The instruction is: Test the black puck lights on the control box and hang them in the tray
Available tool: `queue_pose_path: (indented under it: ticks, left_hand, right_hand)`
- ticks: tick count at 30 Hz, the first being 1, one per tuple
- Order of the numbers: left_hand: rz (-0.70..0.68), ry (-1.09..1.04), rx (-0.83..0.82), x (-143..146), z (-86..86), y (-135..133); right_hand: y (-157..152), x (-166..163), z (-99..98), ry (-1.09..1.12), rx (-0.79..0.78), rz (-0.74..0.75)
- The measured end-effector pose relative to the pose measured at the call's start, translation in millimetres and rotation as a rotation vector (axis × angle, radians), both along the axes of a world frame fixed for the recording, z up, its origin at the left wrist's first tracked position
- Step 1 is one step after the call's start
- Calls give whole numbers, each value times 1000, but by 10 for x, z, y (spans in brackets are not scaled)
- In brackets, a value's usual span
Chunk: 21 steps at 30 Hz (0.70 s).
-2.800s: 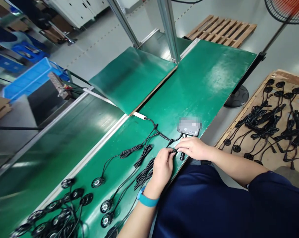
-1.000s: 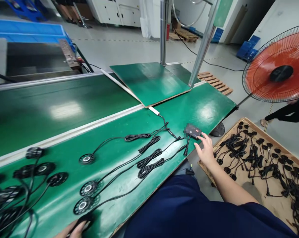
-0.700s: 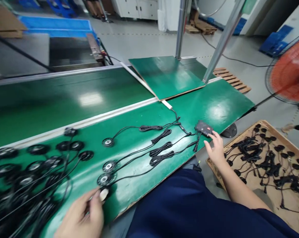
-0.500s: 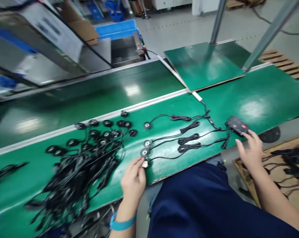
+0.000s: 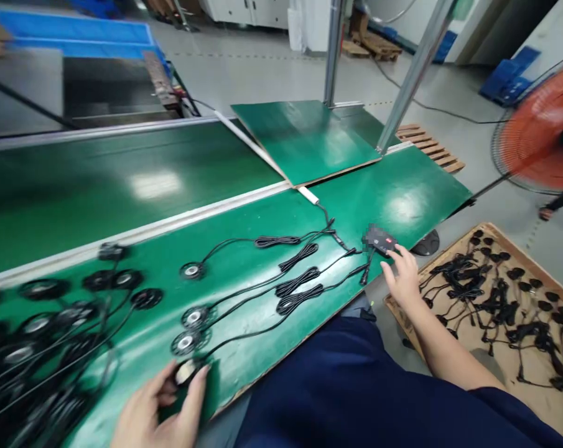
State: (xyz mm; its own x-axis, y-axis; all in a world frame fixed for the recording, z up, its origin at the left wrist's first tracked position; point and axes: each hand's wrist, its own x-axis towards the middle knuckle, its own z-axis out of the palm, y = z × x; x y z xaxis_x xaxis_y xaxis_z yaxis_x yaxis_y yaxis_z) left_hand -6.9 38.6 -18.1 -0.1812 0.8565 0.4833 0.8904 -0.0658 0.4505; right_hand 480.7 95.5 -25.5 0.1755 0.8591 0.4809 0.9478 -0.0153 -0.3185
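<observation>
My left hand (image 5: 162, 404) has its thumb and forefinger round the edges of a small round black lamp-like disc (image 5: 186, 372) with a pale centre, at the near edge of the green bench. A cable runs from this disc to the right. Just beyond it lie two similar discs (image 5: 185, 342) side by side, and a single one (image 5: 192, 270) sits further back. Their bundled black cables (image 5: 297, 283) lead toward a black box (image 5: 379, 239) with a red spot. My right hand (image 5: 402, 277) rests its fingertips at that box, fingers apart, gripping nothing.
A heap of cabled black discs (image 5: 43, 348) fills the bench's left side. A raised green board (image 5: 309, 143) and metal posts (image 5: 402, 74) stand at the back. To the right are a cardboard-lined pallet (image 5: 486, 298) with more cabled discs, and an orange fan (image 5: 542, 124).
The view has swung right, bringing the fan and more of the pallet into sight. My left hand stays at the nearest disc, thumb and finger now round its sides. The right hand remains at the box.
</observation>
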Motion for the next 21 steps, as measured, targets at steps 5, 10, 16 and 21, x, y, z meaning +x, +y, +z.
queue_pose_path:
  ticks: [5,10,16,21]
  left_hand:
    - [-16,-5,21,6,-40,-80]
    - [13,-55,-4,22,-72,-71]
    - [4,-82,13,44,-70,-91]
    - [14,-78,-4,10,-130,-98]
  right_hand:
    - [43,162,-37,-36,62,90]
    - [100,208,-89,-65,81,137]
    - [54,146,-27,-66,71,128]
    - [98,198,-86,-80,83,133]
